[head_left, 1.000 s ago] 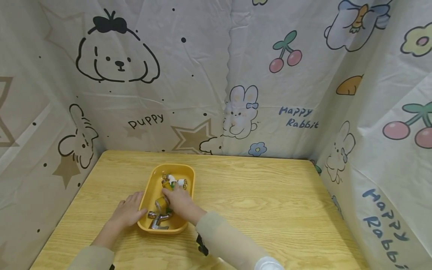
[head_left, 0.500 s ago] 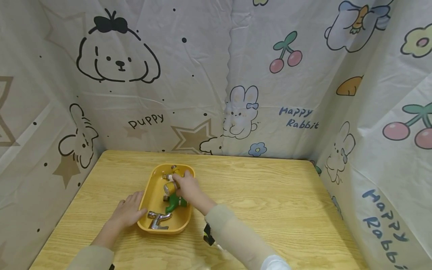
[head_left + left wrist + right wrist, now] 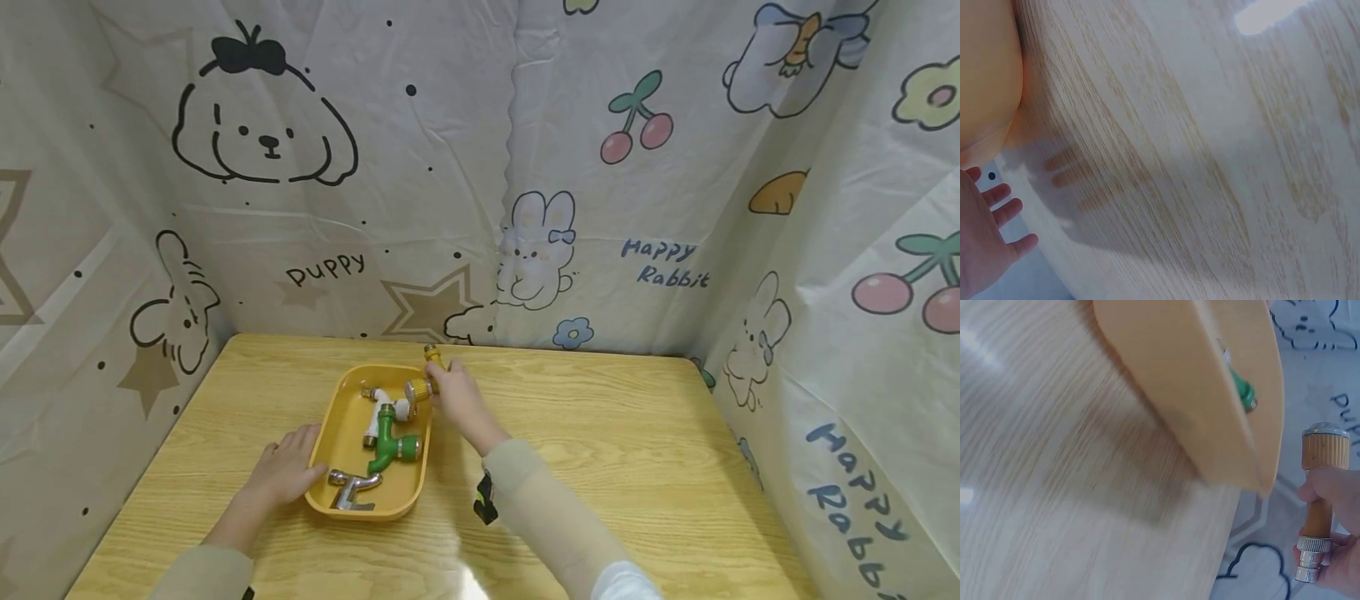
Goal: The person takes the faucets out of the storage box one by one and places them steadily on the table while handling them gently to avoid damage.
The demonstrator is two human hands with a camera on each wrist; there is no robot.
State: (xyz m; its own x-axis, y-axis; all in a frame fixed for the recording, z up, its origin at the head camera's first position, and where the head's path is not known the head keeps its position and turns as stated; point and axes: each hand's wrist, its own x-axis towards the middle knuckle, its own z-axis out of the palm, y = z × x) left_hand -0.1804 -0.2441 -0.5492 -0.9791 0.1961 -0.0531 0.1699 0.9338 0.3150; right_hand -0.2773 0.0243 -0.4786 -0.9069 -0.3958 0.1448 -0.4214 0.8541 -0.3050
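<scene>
A yellow faucet (image 3: 422,388) with a ribbed knob and a metal threaded end is pinched in my right hand (image 3: 459,400), above the far right rim of the yellow tray (image 3: 337,417). The right wrist view shows the same yellow faucet (image 3: 1318,519) between thumb and fingers. My left hand (image 3: 283,473) rests against the tray's left side, fingers extended and thumb at the rim. Inside the tray lie a green faucet (image 3: 386,442), a white faucet (image 3: 378,404) partly behind the green one, and a chrome faucet (image 3: 352,489) near the front.
The tray stands on the left part of a wood-grain table (image 3: 585,450). A fabric curtain (image 3: 427,167) printed with cartoon animals surrounds the table at the back and both sides.
My right hand has lifted the yellow faucet up from among the others and carried it right and away, to above the tray's rim. The left hand has not moved.
</scene>
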